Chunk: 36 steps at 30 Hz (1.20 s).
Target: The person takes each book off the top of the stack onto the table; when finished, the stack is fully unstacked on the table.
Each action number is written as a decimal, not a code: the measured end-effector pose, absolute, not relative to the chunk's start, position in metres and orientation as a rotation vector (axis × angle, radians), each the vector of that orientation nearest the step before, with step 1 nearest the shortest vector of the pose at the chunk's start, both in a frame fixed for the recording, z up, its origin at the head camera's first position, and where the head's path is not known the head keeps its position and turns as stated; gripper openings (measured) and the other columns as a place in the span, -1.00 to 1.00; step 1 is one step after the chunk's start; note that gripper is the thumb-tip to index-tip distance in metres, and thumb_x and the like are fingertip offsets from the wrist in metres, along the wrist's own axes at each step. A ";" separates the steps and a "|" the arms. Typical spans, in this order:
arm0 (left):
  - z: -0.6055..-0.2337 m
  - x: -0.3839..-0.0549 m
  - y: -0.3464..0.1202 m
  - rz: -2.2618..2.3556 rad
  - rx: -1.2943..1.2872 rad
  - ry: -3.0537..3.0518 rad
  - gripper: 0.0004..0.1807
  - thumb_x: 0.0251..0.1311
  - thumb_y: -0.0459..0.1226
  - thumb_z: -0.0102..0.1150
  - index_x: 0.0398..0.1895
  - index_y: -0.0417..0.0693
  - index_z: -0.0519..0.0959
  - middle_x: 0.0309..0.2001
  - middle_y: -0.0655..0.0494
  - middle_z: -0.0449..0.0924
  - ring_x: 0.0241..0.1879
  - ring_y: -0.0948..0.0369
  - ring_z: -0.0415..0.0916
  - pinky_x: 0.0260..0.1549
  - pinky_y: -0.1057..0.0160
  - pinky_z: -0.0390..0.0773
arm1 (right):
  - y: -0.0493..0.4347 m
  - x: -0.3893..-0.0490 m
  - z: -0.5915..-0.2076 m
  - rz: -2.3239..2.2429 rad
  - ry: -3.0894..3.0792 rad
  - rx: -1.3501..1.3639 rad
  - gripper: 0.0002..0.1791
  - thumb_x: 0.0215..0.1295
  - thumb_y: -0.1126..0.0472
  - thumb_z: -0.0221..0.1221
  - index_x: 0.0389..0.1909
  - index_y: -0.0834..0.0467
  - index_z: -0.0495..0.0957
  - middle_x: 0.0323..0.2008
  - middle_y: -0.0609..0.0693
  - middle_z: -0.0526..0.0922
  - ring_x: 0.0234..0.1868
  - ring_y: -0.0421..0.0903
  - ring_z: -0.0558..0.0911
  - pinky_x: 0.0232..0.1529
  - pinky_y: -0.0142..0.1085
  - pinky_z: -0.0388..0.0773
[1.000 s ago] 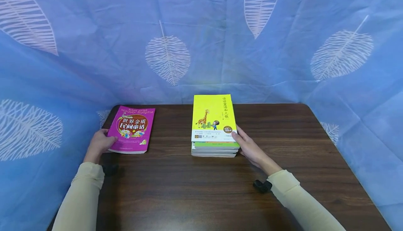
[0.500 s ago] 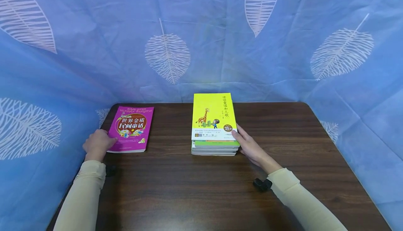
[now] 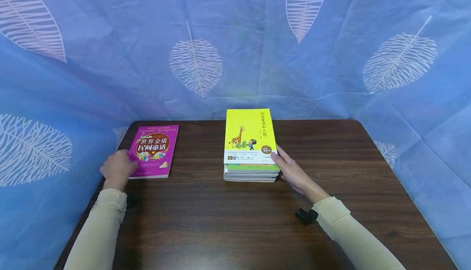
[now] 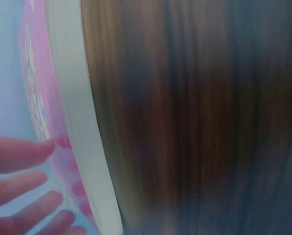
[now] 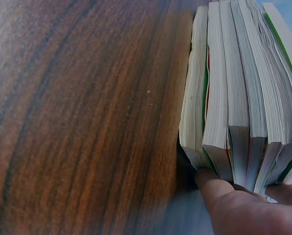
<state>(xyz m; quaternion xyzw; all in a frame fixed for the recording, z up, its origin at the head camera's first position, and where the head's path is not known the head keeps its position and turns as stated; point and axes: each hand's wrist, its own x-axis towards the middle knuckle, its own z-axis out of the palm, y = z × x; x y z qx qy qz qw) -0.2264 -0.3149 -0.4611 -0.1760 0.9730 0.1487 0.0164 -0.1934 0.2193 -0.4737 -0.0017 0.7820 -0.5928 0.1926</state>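
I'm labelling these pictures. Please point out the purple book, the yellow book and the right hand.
Purple book (image 3: 152, 147): head view, on the title oval of its cover.
Yellow book (image 3: 252, 133): head view, on plain yellow cover.
Right hand (image 3: 292, 172): head view, mid-hand.

Magenta book (image 4: 65, 83) cropped in left wrist view, lower covers (image 3: 254, 167) mostly hidden, small print (image 3: 243, 155) illegible

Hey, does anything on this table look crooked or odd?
Slightly: the yellow book sits back on its pile, so a green cover shows along the near edge. The purple book lies apart, to the left. No spill or damage shows.
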 end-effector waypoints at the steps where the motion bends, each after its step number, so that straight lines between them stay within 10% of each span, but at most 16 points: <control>1: -0.462 -0.226 -0.309 0.474 -0.539 3.049 -0.37 0.30 -0.10 0.31 0.26 -0.41 0.51 0.15 -0.53 0.56 0.10 -0.44 0.54 0.02 -0.46 0.57 | 0.219 -0.193 -0.474 -1.663 2.194 -0.003 -0.21 0.63 -0.36 -0.21 0.72 -0.32 -0.27 0.53 0.23 0.32 0.63 0.29 0.22 0.50 0.48 0.14; 17: -0.453 -0.231 -0.192 1.344 -0.131 2.851 -0.08 0.28 0.45 0.10 0.35 -0.10 0.56 0.26 -0.18 0.65 0.24 -0.12 0.61 0.25 -0.17 0.59 | 0.218 -0.193 -0.474 -1.675 2.195 -0.004 -0.22 0.64 -0.34 -0.20 0.71 -0.34 -0.26 0.47 0.24 0.40 0.54 0.26 0.37 0.51 0.43 0.21; 23: -0.453 -0.233 -0.139 1.558 -0.087 2.552 -0.02 0.19 0.49 0.16 0.42 -0.03 0.48 0.29 -0.15 0.62 0.11 -0.10 0.71 -0.01 -0.03 0.79 | 0.219 -0.192 -0.473 -1.663 2.213 0.006 -0.21 0.63 -0.35 -0.20 0.71 -0.34 -0.28 0.47 0.26 0.39 0.54 0.30 0.36 0.49 0.45 0.20; 36: -0.461 -0.242 -0.072 1.471 -0.038 2.489 0.12 0.18 0.47 0.19 0.62 -0.02 0.24 0.27 -0.15 0.54 0.23 -0.04 0.59 0.21 -0.09 0.66 | 0.216 -0.194 -0.475 -1.679 2.207 0.007 -0.24 0.63 -0.34 -0.20 0.71 -0.37 -0.24 0.37 0.23 0.51 0.39 0.15 0.55 0.47 0.28 0.38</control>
